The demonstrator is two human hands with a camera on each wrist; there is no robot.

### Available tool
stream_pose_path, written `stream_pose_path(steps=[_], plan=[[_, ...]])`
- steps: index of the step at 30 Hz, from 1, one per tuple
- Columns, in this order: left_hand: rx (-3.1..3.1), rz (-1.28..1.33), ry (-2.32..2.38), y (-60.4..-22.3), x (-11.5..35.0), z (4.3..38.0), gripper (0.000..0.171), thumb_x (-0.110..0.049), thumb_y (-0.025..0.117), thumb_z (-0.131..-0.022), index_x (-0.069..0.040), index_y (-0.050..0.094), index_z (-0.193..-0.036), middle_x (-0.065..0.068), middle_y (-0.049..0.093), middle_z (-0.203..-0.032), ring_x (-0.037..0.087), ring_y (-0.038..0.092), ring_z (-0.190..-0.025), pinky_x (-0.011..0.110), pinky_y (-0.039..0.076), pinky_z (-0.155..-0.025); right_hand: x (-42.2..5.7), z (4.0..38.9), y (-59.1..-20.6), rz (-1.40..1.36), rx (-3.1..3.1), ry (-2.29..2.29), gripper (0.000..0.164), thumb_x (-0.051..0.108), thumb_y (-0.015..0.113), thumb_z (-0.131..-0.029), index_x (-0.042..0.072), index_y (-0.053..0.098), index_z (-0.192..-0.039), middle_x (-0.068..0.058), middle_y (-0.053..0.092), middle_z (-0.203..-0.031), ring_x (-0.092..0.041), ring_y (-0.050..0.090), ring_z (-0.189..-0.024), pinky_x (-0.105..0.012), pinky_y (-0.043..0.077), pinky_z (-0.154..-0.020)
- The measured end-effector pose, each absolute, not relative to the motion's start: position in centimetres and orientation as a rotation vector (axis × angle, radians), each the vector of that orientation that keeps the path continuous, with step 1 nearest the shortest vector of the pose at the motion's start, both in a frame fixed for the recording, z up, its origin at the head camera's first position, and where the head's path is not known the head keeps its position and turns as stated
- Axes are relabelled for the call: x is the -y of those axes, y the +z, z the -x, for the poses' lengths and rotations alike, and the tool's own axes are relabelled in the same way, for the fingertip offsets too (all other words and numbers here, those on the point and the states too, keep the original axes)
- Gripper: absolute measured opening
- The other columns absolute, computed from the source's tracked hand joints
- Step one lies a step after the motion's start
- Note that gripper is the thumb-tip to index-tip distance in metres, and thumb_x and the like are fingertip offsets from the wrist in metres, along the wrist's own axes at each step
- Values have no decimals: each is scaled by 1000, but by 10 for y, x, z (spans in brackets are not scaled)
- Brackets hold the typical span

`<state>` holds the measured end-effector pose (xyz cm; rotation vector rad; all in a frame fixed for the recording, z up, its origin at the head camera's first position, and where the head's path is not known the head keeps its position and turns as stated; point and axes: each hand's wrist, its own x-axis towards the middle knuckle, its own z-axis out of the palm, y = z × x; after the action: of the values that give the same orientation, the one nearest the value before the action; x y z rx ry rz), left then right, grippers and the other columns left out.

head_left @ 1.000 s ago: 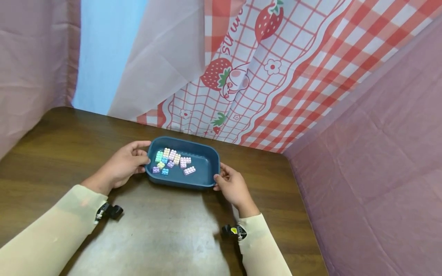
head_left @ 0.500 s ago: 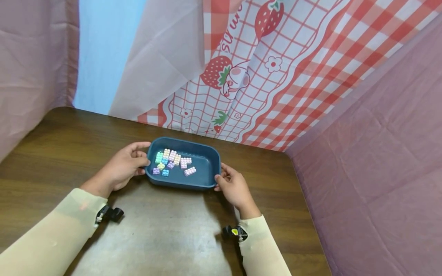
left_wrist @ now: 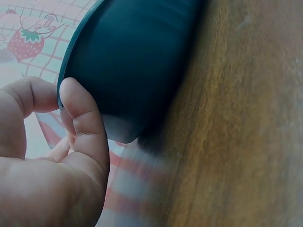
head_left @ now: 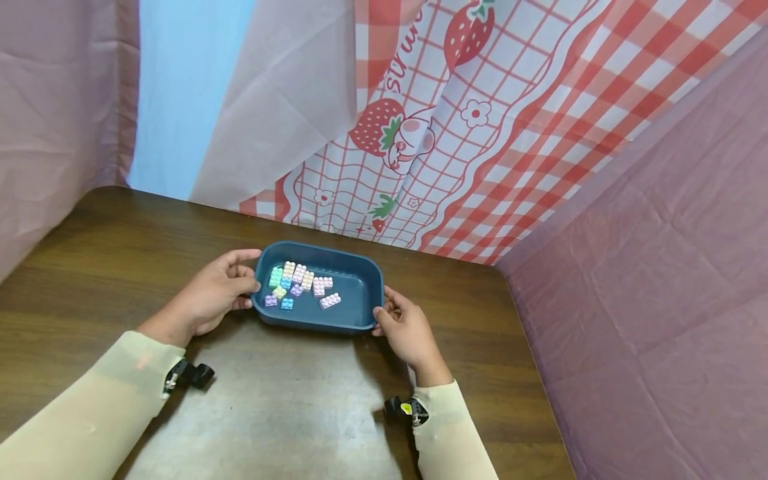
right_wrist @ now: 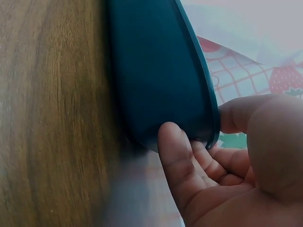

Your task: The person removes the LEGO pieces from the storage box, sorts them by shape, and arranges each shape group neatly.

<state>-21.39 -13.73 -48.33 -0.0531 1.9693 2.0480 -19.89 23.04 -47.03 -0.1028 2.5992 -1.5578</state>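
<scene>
A dark blue-green rectangular tray with rounded corners is in the middle of the head view. Several pastel toy building bricks lie loose in it, mostly toward its left half. My left hand grips the tray's left end by the rim. At the opposite end my right hand holds the rim, thumb near the front corner and fingers curled against the outside. Both wrist views show the tray's outer wall between hand and table. Whether its base touches the wood cannot be told.
The brown wooden table extends around the tray. A strawberry-print checked cloth hangs close behind it. Pinkish curtains enclose the sides. A small black camera is strapped at each wrist.
The tray and both hands have shifted very slightly toward the person. The grip at both ends and the layout of the bricks look the same.
</scene>
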Motion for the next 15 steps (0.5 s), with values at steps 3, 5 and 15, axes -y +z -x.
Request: stream_pose_path(steps=[3,5,15], plan=[[-1969,46,2052,-485,138,213,76,-3,62,-99,-14,27,-165,15,51,-117,22,62,-87,32,62,-73,-229,197,-471,100,-2625,-1534,54,15,65,-103,8,52,-154,-14,64,-102,-22,73,-71,-39,66,-69],[-1968,39,2054,-485,139,213,76,-3,62,-99,-15,26,-166,14,51,-116,21,62,-87,32,62,-72,-228,196,-471,90,-2644,-1516,54,16,65,-103,10,52,-154,-13,64,-102,-22,74,-71,-40,66,-69],[-1930,28,2072,-487,140,215,75,-4,62,-99,-17,28,-165,12,51,-111,21,61,-86,32,61,-73,-229,195,-476,76,-2646,-1540,53,19,67,-103,13,53,-154,-13,66,-103,-29,74,-74,-47,66,-73]])
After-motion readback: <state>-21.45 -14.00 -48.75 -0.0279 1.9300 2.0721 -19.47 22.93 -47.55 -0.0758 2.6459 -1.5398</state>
